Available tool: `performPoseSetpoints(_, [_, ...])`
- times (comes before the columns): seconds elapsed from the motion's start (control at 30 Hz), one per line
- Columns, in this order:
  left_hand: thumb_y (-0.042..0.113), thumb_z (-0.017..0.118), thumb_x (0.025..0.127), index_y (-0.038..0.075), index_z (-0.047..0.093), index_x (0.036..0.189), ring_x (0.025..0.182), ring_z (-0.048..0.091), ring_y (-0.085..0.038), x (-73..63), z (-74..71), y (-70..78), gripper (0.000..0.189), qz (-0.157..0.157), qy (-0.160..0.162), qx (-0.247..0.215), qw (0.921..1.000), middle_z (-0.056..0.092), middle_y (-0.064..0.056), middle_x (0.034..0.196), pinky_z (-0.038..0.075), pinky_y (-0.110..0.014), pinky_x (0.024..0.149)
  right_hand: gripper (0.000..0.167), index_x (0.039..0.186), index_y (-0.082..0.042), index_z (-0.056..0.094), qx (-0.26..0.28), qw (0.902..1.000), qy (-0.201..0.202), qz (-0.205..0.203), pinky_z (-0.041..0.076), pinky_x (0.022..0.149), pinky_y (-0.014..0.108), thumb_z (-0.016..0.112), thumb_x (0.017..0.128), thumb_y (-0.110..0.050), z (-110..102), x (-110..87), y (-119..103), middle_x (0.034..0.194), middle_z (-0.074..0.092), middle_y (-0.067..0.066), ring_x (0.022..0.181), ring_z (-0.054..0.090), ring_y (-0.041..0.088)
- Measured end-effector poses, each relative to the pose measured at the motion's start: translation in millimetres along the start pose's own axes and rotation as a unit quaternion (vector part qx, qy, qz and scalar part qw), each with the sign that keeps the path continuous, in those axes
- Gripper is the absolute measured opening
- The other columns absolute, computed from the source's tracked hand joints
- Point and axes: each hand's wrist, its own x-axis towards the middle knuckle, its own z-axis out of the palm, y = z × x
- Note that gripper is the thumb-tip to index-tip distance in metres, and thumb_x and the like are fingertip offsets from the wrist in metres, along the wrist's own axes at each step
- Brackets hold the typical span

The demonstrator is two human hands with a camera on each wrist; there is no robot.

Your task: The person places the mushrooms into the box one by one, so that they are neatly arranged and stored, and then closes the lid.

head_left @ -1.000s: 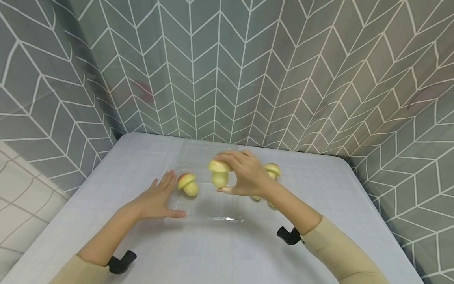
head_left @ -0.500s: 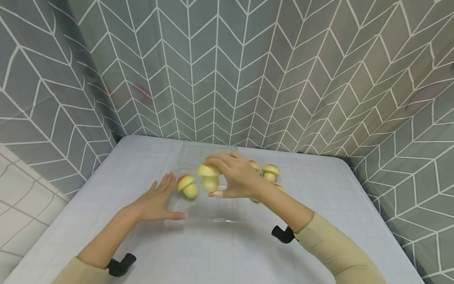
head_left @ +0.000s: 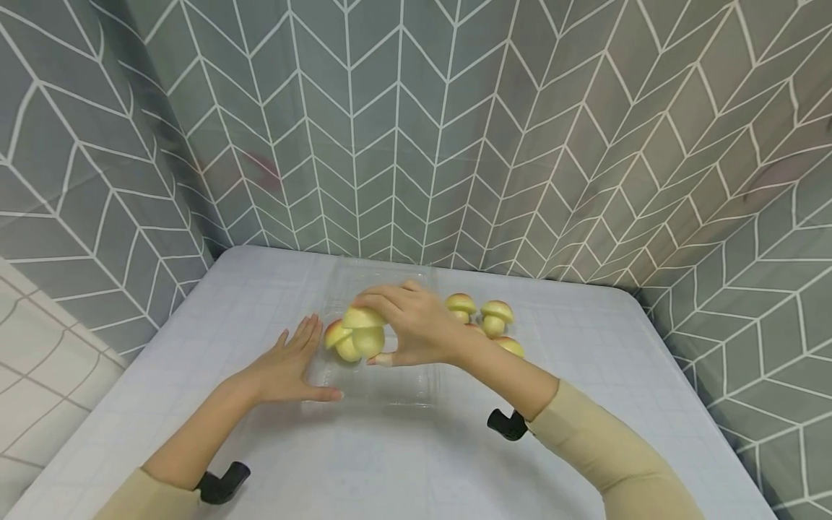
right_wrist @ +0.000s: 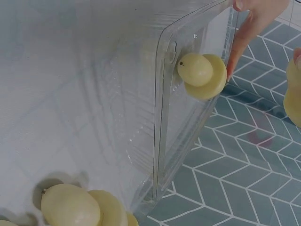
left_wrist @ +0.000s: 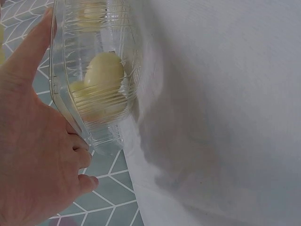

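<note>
A clear plastic box [head_left: 396,386] stands on the table, its lid folded open at the back. My left hand [head_left: 286,370] rests along the box's left side with fingers and thumb spread. Between fingertips and thumb, my right hand [head_left: 412,321] grips a pale yellow toy mushroom [head_left: 369,339] over the box, cap up. Another toy mushroom [head_left: 336,335], with a reddish cap, lies tilted inside near the left wall; the held one partly overlaps it in the head view. The left wrist view shows a mushroom [left_wrist: 106,70] through the ribbed wall. At the right wrist view's edge, the held mushroom [right_wrist: 294,92] shows partly.
Several more toy mushrooms [head_left: 497,315] are grouped on the white tablecloth [head_left: 364,462] right of the box, some partly hidden behind the right forearm. A grey curtain [head_left: 416,144] with white chevron lines rises behind the table. Black camera mounts [head_left: 224,482] sit at the wrists.
My right hand has carried its mushroom leftward over the box, close to the mushroom inside. More of the mushrooms on the right have come into sight. The left hand has stayed in place.
</note>
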Motion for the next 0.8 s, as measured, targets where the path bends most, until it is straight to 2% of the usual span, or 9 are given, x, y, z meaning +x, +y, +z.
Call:
performPoseSetpoints(0.13, [0.077,0.063,0.070,-0.015,0.011,0.147,0.143,0.006,-0.045,0.2,-0.6,0.2,0.131,0.000,0.000,0.004,1.0000,0.005,-0.033,0.154,0.009,-0.065,0.110,0.081,0.127,-0.010,0.053,0.018,0.9997,-0.019,0.005,0.043,0.085,0.029,0.081,0.065,-0.053,3,3.5,-1,0.123,0.059,0.000,0.115,0.055,0.012])
performPoseSetpoints(0.43, [0.073,0.065,0.072,-0.015,0.011,0.147,0.143,0.006,-0.045,0.2,-1.7,1.2,0.128,-0.001,-0.003,0.007,1.0000,0.005,-0.034,0.154,0.009,-0.065,0.110,0.078,0.128,-0.010,0.052,0.047,0.9942,-0.095,0.018,0.042,0.091,0.027,0.082,0.067,-0.048,15,8.6,-8,0.127,0.057,-0.001,0.117,0.053,0.011])
performPoseSetpoints(0.67, [0.075,0.063,0.071,-0.017,0.013,0.146,0.143,0.006,-0.046,0.1,-3.0,1.8,0.129,0.005,-0.002,0.008,1.0000,0.006,-0.034,0.153,0.011,-0.066,0.109,0.075,0.130,-0.013,0.052,0.054,0.9885,-0.141,0.015,0.044,0.087,0.026,0.082,0.068,-0.042,32,3.6,-14,0.128,0.058,-0.003,0.116,0.054,0.009])
performPoseSetpoints(0.8, [0.076,0.063,0.071,-0.017,0.012,0.146,0.143,0.006,-0.046,0.2,-2.8,1.3,0.129,0.004,-0.004,0.005,1.0000,0.006,-0.034,0.153,0.010,-0.066,0.109,0.074,0.131,-0.015,0.053,0.043,0.9834,-0.176,0.003,0.044,0.084,0.026,0.083,0.067,-0.040,44,-0.1,-18,0.129,0.057,-0.005,0.111,0.056,0.008])
